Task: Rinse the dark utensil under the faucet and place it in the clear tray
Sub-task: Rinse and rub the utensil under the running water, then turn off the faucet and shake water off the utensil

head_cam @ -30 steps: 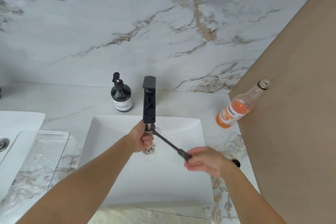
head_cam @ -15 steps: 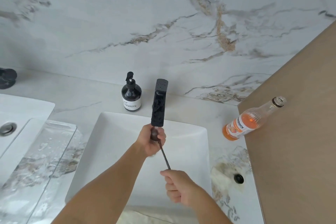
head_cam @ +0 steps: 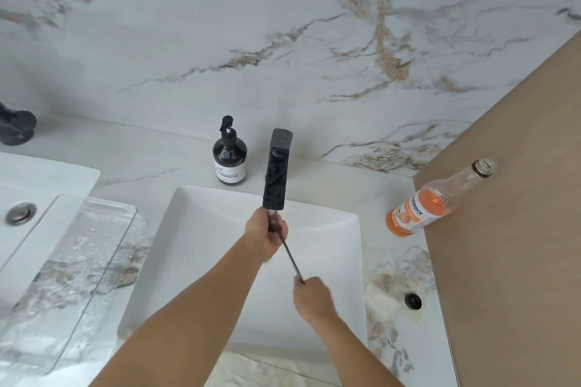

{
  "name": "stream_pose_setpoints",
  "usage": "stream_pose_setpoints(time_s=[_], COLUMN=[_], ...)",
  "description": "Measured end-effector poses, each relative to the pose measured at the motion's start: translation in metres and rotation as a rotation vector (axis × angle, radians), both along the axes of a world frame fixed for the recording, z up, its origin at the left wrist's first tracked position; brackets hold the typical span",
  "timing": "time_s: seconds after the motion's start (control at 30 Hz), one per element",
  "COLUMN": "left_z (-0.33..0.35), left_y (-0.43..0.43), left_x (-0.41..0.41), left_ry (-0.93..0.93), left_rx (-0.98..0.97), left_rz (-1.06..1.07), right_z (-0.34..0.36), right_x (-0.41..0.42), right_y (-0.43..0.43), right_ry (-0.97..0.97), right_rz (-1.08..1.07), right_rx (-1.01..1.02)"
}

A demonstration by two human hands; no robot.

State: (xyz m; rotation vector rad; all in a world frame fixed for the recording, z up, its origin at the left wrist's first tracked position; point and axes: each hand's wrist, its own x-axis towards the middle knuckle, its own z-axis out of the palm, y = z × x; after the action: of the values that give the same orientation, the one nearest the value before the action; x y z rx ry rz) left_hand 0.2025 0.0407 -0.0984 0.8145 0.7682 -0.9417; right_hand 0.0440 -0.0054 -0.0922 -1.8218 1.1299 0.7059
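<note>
From the head camera, the person is holding the dark utensil (head_cam: 290, 256) over the white sink (head_cam: 201, 248), its head end up under the spout of the black faucet (head_cam: 276, 173) and its thin handle slanting down toward the near right. The left hand (head_cam: 265, 237) is cupping the head end, fingers (head_cam: 279, 229) curled closed around it just below the spout, so the head's shape is hidden; the right hand (head_cam: 312, 295) is pinching the handle's near end, fingers shut on it. Whether water is running I cannot tell. The rinse looks to be under way, with the placing not yet done. The clear tray (head_cam: 103, 207) is lying well to the left of both hands, spanning the strip of desk (head_cam: 151, 166) between this sink and a second basin (head_cam: 47, 179) at the left edge; its long axis is running from near-left to far-right, roughly crossing the utensil's line, so the utensil would likely need turning to lie along it. The left hand is the nearer one to the tray, and the way across the sink's left rim is looking open. A dark soap bottle (head_cam: 230, 157) is standing at the back edge, and an orange drink bottle (head_cam: 421, 210) and a small black cap (head_cam: 413, 301) are sitting on the right, clear of that path.
</note>
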Motion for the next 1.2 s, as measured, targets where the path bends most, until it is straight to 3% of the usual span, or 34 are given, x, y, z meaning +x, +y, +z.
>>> stream_pose_setpoints(time_s=[0.03,0.1,0.17,0.23,0.27,0.33,0.47,0.5,0.7,0.77,0.87,0.93,1.03,1.2], left_z=[0.002,0.005,0.005,0.003,0.003,0.002,0.001,0.001,-0.001,-0.001,0.002,0.008,0.020,0.024], left_y=[-0.001,0.002,0.007,0.010,0.010,0.007,-0.001,-0.002,0.005,0.007,0.010,0.011,0.012,0.019], left_x=[0.001,0.006,0.010,0.011,0.010,0.008,0.004,0.004,0.000,0.001,0.000,-0.004,-0.007,0.001], left_ry=[-0.020,-0.025,0.014,0.081,0.099,0.042,-0.080,-0.073,-0.095,-0.105,-0.085,-0.082,-0.087,-0.059], left_rx=[-0.030,-0.119,-0.252,-0.369,-0.395,-0.317,0.002,0.024,-0.025,-0.023,-0.081,-0.145,-0.218,-0.243], left_rz=[-0.031,-0.117,-0.150,-0.132,-0.116,-0.114,-0.076,-0.063,-0.167,-0.179,-0.186,-0.173,-0.132,-0.061], right_z=[0.001,0.003,0.011,0.015,0.015,0.014,0.003,-0.002,0.020,0.051,0.108,0.134,0.145,0.127], right_x=[0.002,-0.001,-0.004,-0.006,-0.005,0.000,-0.001,-0.002,0.011,0.037,0.079,0.104,0.127,0.120], right_y=[0.000,-0.004,-0.008,-0.006,-0.003,0.003,0.005,0.003,-0.031,-0.047,-0.056,-0.050,-0.038,-0.037], right_ry=[0.037,0.068,0.036,0.002,0.003,0.029,-0.097,-0.101,0.089,-0.140,-0.742,-0.866,-0.765,-0.624], right_rz=[-0.150,-0.314,-0.289,-0.272,-0.281,-0.308,0.051,0.108,0.551,0.539,0.433,0.602,0.846,0.900], right_rx=[0.362,0.847,1.147,1.220,1.149,0.820,-0.208,-0.316,-0.062,-0.192,-0.535,-0.628,-0.637,-0.569])
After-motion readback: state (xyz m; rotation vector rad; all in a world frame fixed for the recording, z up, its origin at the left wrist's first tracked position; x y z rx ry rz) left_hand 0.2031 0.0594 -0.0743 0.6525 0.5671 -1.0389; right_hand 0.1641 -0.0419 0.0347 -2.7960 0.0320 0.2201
